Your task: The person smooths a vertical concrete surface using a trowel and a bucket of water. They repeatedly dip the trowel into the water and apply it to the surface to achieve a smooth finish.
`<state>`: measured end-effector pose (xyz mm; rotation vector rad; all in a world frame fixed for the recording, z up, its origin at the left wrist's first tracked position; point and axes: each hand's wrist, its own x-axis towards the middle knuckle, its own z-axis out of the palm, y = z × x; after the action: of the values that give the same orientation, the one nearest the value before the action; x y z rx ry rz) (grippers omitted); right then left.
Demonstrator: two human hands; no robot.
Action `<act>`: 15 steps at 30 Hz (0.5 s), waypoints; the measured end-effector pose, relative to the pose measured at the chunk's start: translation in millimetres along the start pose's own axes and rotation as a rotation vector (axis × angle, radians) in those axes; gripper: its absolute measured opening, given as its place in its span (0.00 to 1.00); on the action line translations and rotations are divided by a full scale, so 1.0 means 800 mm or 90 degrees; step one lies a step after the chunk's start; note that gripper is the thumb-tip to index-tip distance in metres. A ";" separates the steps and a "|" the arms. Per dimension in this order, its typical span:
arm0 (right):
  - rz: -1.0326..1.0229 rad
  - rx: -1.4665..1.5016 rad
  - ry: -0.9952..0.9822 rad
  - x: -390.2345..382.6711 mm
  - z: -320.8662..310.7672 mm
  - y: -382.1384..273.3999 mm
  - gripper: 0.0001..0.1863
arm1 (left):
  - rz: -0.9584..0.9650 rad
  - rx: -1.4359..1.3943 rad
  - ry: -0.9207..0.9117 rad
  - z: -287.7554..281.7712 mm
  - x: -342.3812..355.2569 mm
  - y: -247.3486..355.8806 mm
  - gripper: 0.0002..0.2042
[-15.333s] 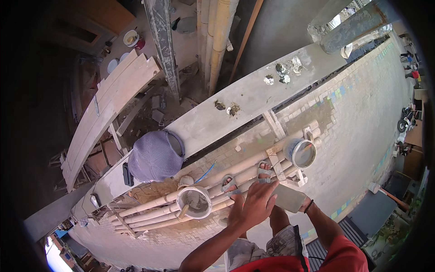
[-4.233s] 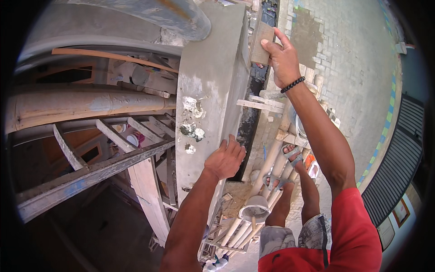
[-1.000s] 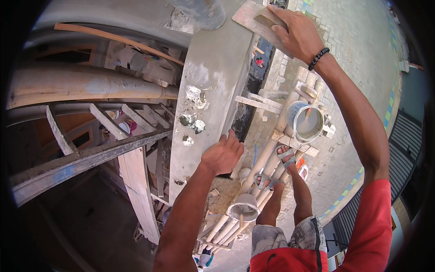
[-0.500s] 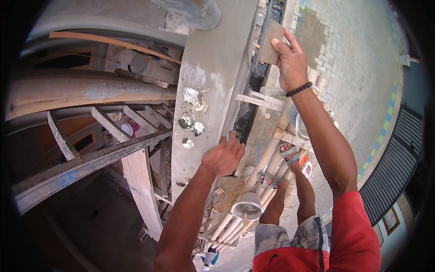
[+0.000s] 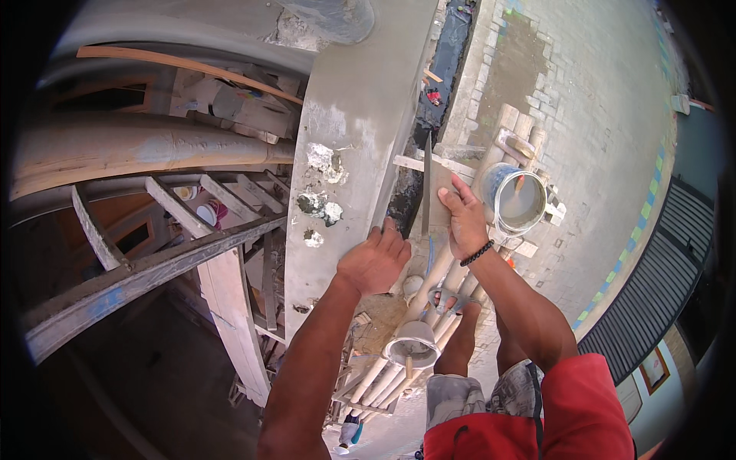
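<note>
My right hand is closed on a thin, flat rectangular plate, brownish grey and seen at a slant. The thumb lies on its face, and a black beaded bracelet circles the wrist. To the left, my left hand has its fingers curled at the edge of a grey plastered concrete wall. What its fingertips touch is partly hidden. Rough white and dark patches mark the wall's face beside that hand.
Bamboo poles under my feet carry a bucket of grey liquid, a float with a handle and a lower bucket. A dark, wet channel runs along the wall. On the left are a ladder-like frame and a thick pole.
My right hand has come down and inward with the plate, closer to my left hand, and the plate has turned more edge-on. The bucket of liquid now shows fully. My left hand stays nearly in place.
</note>
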<state>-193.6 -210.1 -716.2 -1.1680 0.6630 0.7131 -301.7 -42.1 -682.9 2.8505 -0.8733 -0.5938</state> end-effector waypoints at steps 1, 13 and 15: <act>-0.009 -0.016 0.016 -0.007 -0.028 -0.003 0.31 | 0.000 -0.016 0.003 0.003 0.000 0.003 0.22; 0.093 -0.434 0.299 0.049 -0.372 0.024 0.18 | -0.004 0.003 0.009 0.001 0.000 0.005 0.21; 0.087 -0.434 0.327 0.100 -0.393 0.047 0.17 | 0.000 0.006 0.003 0.001 -0.001 0.002 0.22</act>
<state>-203.7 -491.6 -881.2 -1.9870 0.9705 0.7869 -303.5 -42.9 -682.8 2.8587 -0.8769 -0.5857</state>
